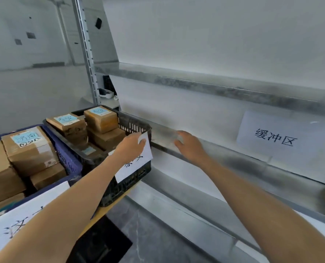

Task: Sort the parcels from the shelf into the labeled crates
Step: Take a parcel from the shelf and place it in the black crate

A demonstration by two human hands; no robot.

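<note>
Two bare forearms reach out from six o'clock. Left hand (131, 147) pinches the white label sheet (137, 164) on the black crate (131, 177), at nine o'clock. Right hand (190, 145) rests loosely spread, holding nothing, on the metal shelf edge (234, 164). Brown parcels (101, 118) fill both black and blue crate (70, 164).

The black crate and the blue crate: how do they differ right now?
The black crate sits further from the camera, nearest the shelf; the blue crate sits nearer, to its left. The left hand rests on the black crate's rim and paper label; no hand touches the blue crate. The black crate's label is partly covered by that hand; the blue crate's label is partly covered by the forearm. Both hold brown cardboard parcels with light blue stickers.
</note>
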